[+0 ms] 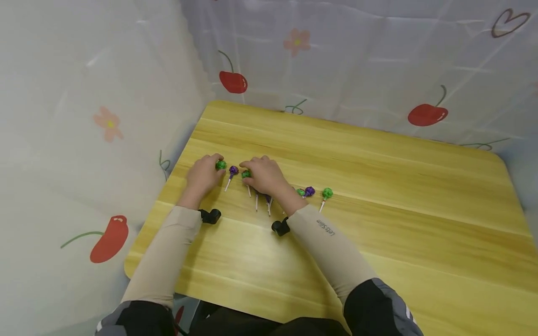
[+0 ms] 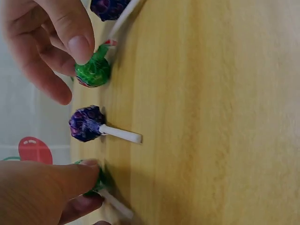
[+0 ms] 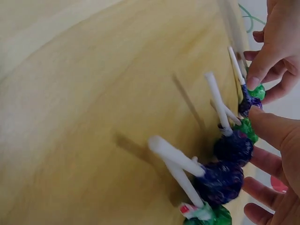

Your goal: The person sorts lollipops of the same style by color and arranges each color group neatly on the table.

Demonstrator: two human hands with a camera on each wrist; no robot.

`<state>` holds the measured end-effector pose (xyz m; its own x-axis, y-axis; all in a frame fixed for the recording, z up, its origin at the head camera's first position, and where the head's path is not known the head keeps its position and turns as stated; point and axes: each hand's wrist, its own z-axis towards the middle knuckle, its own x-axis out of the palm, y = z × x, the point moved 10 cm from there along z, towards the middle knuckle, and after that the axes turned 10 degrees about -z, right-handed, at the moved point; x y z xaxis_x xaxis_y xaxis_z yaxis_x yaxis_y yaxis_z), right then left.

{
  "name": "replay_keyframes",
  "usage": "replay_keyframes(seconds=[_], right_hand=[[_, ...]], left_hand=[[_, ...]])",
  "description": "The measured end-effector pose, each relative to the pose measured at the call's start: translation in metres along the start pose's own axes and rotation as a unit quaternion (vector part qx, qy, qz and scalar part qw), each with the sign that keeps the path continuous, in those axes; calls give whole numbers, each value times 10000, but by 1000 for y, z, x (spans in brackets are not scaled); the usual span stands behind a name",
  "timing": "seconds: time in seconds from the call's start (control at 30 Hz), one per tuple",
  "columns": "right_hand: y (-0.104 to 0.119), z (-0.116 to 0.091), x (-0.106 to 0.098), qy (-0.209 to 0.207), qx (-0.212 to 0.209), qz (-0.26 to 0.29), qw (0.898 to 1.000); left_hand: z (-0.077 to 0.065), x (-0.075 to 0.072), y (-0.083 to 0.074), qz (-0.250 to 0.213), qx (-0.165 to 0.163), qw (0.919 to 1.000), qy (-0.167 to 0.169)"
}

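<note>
My left hand (image 1: 203,175) is at the left of a loose row of lollipops. Its thumb and finger pinch the wrapped head of a green lollipop (image 1: 221,164), whose white stick points toward the near side in the left wrist view. My right hand (image 1: 265,175) reaches over the row, with another green lollipop (image 2: 93,72) between its thumb and fingers. The thumb tip overlaps the wrapper while the index finger stretches past the candy. Between the hands lies a purple lollipop (image 2: 86,124), its stick on the table. My right hand partly hides several lollipops beneath it.
Purple lollipops (image 3: 220,180) lie below my right palm. Farther right on the wooden table (image 1: 399,196) are another purple lollipop (image 1: 309,191) and a green-headed lollipop (image 1: 327,192). A printed curtain (image 1: 357,60) hangs along the table's back and left edges.
</note>
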<state>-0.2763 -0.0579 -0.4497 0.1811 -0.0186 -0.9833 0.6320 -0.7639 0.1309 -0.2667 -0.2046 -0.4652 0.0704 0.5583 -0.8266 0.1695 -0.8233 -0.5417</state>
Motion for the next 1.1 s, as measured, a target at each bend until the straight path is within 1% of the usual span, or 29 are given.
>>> replay_keyframes(seconds=[0.13,0.27,0.37,0.47,0.57,0.63,0.77,0.93,1.1], right_hand=[[-2,0,3,-28,61,-16,10000],[-1,0,7,-108,89,125,9998],[2,0,10,-127,162,242,9995],[5,0,13,-62,244,278,9993],[10,-1,17,59,274,217,9994],[11,-1,20,135,283,180,9993],[12,0,20,130,251,167,9995],[7,3,16,39,260,201,9995],[-3,7,10,-35,239,334,9992]], left_hand=[[4,-1,-5,-133,115,9998,-51],[11,-10,-11,-380,218,9990,-124],[20,-16,-14,-579,222,9980,-83],[31,-17,-14,-680,165,9975,23],[39,-12,-9,-637,82,9978,150],[43,-8,-6,-521,50,9984,206],[49,-4,-5,-358,51,9990,247],[57,-4,-8,-260,134,9995,98],[68,-5,-14,-315,235,9992,-17]])
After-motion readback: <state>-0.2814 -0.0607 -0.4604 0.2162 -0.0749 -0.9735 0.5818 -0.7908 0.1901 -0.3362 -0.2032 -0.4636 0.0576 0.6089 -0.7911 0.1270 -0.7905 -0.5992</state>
